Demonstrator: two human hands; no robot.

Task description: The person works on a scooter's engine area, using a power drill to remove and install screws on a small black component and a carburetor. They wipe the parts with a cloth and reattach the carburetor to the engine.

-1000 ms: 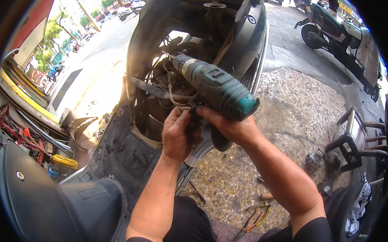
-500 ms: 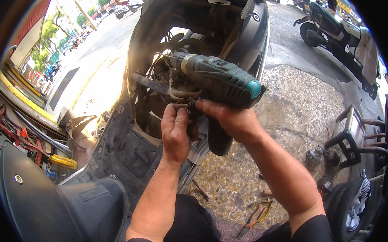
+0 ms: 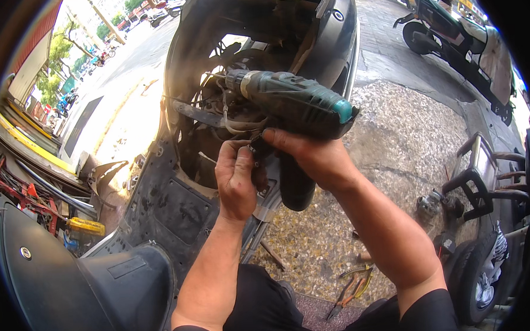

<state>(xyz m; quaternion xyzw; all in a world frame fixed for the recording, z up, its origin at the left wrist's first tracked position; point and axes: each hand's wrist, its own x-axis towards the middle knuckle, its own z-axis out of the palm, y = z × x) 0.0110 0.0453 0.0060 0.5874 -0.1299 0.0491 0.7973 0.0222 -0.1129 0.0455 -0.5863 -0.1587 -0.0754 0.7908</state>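
A dark teal power drill [image 3: 291,96] points up-left into the exposed front of a dark scooter body [image 3: 328,50], its bit among hoses and cables. My right hand [image 3: 312,160] grips the drill at its handle, the thumb reaching left onto a small dark part [image 3: 255,141] under the drill. My left hand [image 3: 236,178] is closed, pinching at that same part, which is partly hidden by the fingers; I cannot make out exactly what it is. A metal bracket [image 3: 192,114] and a pale hose [image 3: 227,114] sit just beyond both hands.
Pliers [image 3: 356,289] lie on the speckled ground by my legs. At the right are a metal rack [image 3: 473,183], a tyre [image 3: 459,275] and a parked scooter [image 3: 449,51]. The scooter's seat section [image 3: 63,275] is at lower left; red metal parts [image 3: 24,194] are piled at left.
Over the last second both hands and the drill have shifted slightly up and left in view. The drill body lies a little flatter, and both hands keep their grips.
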